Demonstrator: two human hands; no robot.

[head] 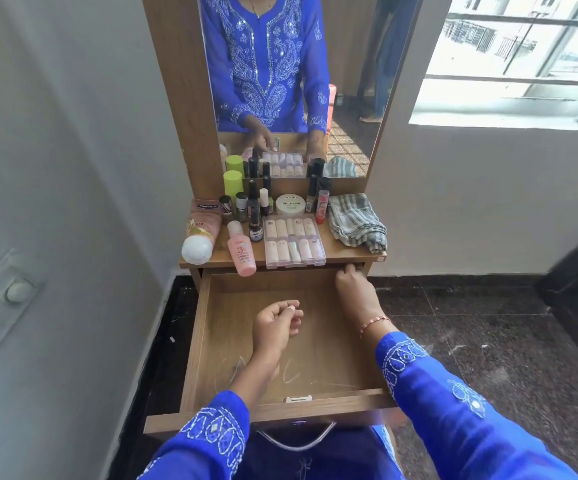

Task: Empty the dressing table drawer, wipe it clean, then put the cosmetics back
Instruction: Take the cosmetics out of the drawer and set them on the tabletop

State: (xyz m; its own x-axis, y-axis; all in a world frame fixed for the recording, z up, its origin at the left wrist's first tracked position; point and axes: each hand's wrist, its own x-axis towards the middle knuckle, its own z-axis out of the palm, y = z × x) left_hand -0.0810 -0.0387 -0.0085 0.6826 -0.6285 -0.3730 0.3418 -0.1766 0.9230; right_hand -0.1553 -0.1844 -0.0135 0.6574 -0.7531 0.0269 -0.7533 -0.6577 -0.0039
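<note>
Wood-grain drawer point(318, 358) stands pulled far out under the table point(356, 252), nothing lying in it that I can see, only pale scuff marks near its front wall. Its far right corner is hidden beneath the tabletop, and that is where the right hand point(355, 289) reaches: fingertips tucked under the edge, so whether that grip is closed on anything I cannot tell. The left hand point(275, 325) hovers over the middle of the drawer floor, fingers loosely curled, the grip holding nothing.

All the cosmetics sit up on the table. A clear case point(293, 241) of pale nail tips lies flat at the front edge. Just left of it a pink bottle point(242, 252) lies on its side, its end poking past the edge above the drawer. Further left a tube point(200, 233) lies with its white cap toward the front. Small polish bottles point(251, 202) stand crowded behind, with a round white tub point(290, 204) and a green-capped can point(232, 183); most labels are too small to read. A striped cloth point(355, 223) lies crumpled at the right end, drooping toward the corner.

Wall hugs the left side; dark floor lies open on the right.
</note>
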